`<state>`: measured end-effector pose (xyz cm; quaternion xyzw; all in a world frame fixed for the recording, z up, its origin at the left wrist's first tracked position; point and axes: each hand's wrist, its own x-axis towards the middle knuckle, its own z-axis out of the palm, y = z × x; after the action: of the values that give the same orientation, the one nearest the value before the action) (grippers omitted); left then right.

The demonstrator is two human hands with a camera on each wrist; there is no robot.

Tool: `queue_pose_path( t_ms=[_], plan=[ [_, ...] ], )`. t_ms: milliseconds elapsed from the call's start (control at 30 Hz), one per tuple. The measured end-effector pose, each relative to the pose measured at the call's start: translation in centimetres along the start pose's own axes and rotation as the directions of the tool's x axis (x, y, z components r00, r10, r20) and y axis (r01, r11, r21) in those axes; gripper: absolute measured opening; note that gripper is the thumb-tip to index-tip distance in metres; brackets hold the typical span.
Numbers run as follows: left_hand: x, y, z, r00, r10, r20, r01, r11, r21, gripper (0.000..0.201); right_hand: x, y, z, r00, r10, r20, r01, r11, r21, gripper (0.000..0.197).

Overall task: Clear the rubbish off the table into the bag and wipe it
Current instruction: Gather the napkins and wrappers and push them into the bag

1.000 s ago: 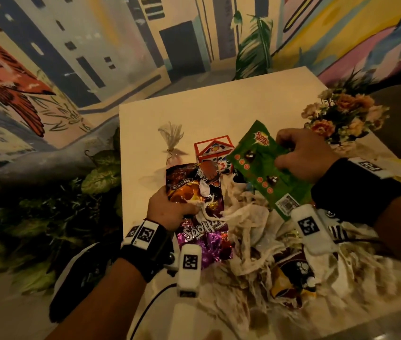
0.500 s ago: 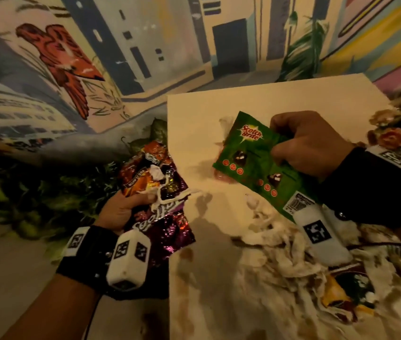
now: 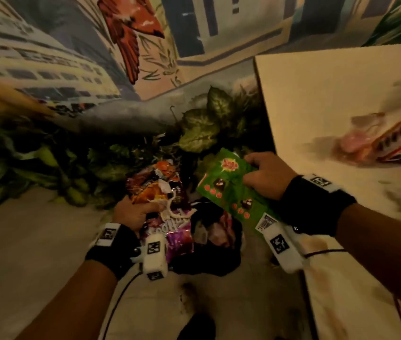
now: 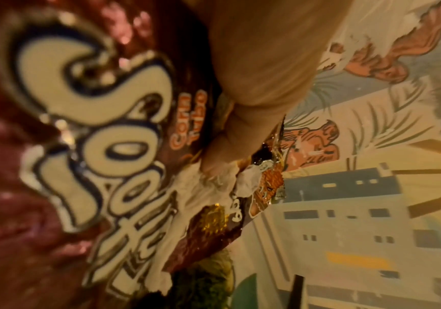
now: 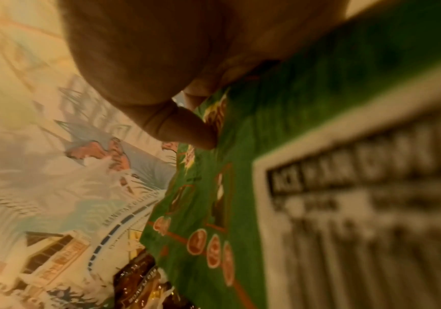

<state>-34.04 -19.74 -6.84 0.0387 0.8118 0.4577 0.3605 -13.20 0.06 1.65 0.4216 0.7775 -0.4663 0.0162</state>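
**Both hands carry wrappers above the black bag**

From the head view we see the left hand (image 3: 134, 212) with its grip curled round a bunch of snack wrappers (image 3: 162, 195), orange and brown at the far end, purple at the near end. The right hand (image 3: 264, 176) pinches the far right corner of a green packet (image 3: 229, 192), thumb on top. Both bundles hang off the left edge of the tabletop (image 3: 317, 99), above a black bag (image 3: 209, 256) that lies open on the floor (image 3: 23, 253) with some rubbish showing inside it (we cannot tell what kind). On the tabletop, at the right edge of the view, lies a red and white carton (image 3: 400, 141) with a pinkish blur just to its left. Leafy plants (image 3: 204, 126) stand along the far side of the floor, under a painted wall (image 3: 72, 45).

In the left wrist view the snack wrappers (image 4: 87, 146) fill the left half, white bubble lettering on dark red foil, and the left hand (image 4: 256, 62) clamps them from above, fingers wrapped tight. Torn white paper sticks out below the fingertips.

In the right wrist view the green packet (image 5: 280, 146) runs along the right, a blurred barcode label nearest the camera. The thumb of the right hand (image 5: 161, 62) presses onto the packet's face, closed on it.
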Motion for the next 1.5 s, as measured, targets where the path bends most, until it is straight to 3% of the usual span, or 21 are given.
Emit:
queue_pose_path(
  t_ms=[100,200,233,333,433,500,567,767,833,1000,1100,1200,1333,1400,1500],
  plan=[
    [2.8,-2.7,0.0,0.994,-0.103,0.031,0.101,0.992,0.071,0.063,2.8,0.9,5.1,0.991,0.116,0.072,-0.118,0.993,0.020,0.015],
    [5.5,-6.0,1.8,0.983,-0.177,0.049,0.165,0.968,0.187,0.102,4.7,3.2,9.2,0.962,0.256,0.098,-0.260,0.965,0.027,0.017],
    [6.1,-6.9,2.6,0.977,-0.203,0.069,0.185,0.960,0.209,0.105,5.1,4.2,10.5,0.947,0.302,0.114,-0.306,0.952,0.019,0.016],
    [7.7,-9.4,5.1,0.941,-0.325,0.090,0.303,0.932,0.197,0.066,7.3,8.1,14.4,0.904,0.387,0.180,-0.390,0.920,-0.021,0.032],
    [9.7,-12.8,7.8,0.920,-0.382,0.091,0.335,0.884,0.326,0.078,10.1,11.5,18.1,0.880,0.426,0.210,-0.429,0.903,-0.034,0.050],
    [10.9,-14.9,9.2,0.913,-0.383,0.139,0.286,0.846,0.451,0.060,11.7,14.0,20.4,0.859,0.450,0.247,-0.450,0.891,-0.056,0.057],
    [12.5,-16.6,10.4,0.898,-0.428,0.106,0.334,0.817,0.470,0.044,13.2,16.0,22.3,0.833,0.482,0.271,-0.481,0.874,-0.075,0.052],
    [15.5,-19.5,11.9,0.914,-0.365,0.178,0.150,0.712,0.686,0.031,16.1,19.9,24.6,0.789,0.556,0.264,-0.546,0.830,-0.117,0.031],
    [16.5,-20.4,12.1,0.919,-0.368,0.145,0.199,0.746,0.636,0.029,17.0,20.8,25.4,0.776,0.578,0.252,-0.565,0.815,-0.131,0.025],
    [17.4,-20.8,12.7,0.915,-0.400,0.045,0.312,0.775,0.550,0.050,18.4,21.7,27.3,0.789,0.577,0.211,-0.570,0.816,-0.099,0.020],
    [16.7,-21.2,12.9,0.902,-0.428,0.055,0.322,0.752,0.575,0.062,18.2,22.1,28.3,0.809,0.546,0.218,-0.524,0.837,-0.156,0.050],
    [15.6,-20.3,12.4,0.882,-0.465,0.075,0.319,0.708,0.630,0.065,17.0,21.0,27.8,0.830,0.508,0.232,-0.476,0.861,-0.182,0.058],
    [13.4,-17.6,10.4,0.891,-0.427,0.151,0.186,0.649,0.738,0.028,14.5,17.6,25.9,0.858,0.441,0.264,-0.421,0.898,-0.130,0.047],
    [12.4,-16.3,9.1,0.909,-0.387,0.156,0.139,0.634,0.761,0.039,12.9,15.8,24.8,0.869,0.417,0.268,-0.414,0.907,-0.068,0.046],
    [10.8,-13.2,7.2,0.927,-0.335,0.170,0.053,0.565,0.824,0.040,10.5,12.7,22.7,0.879,0.413,0.237,-0.424,0.906,-0.007,0.040]
  ],
)
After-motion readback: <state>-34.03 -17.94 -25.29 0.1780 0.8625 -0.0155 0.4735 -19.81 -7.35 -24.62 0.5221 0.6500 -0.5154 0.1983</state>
